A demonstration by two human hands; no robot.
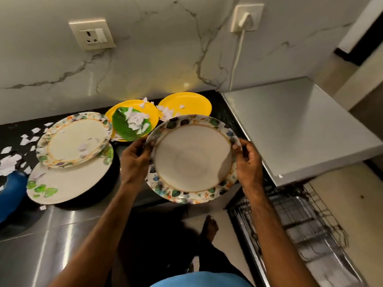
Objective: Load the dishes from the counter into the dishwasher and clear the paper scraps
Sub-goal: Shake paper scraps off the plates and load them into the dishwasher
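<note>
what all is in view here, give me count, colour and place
held floral-rim plate: 1, white, over counter edge
second floral-rim plate: 1, white, atop leaf-print plate, left
leaf-print plate: 1, cream and green, counter left
yellow plates: 2, yellow, counter back
leaf: 1, green, on left yellow plate
paper scraps: many, white, counter left, leaf, plates
dishwasher rack: 1, dark wire, lower right
wall sockets: 2, white, wall
left grip, right grip: 2, gripping held plate's rim

saw a switched socket (92, 34) on the veined marble wall (155, 48), and a white plug (246, 20) with hanging cord (236, 56) in a 2nd socket (258, 11).
</note>
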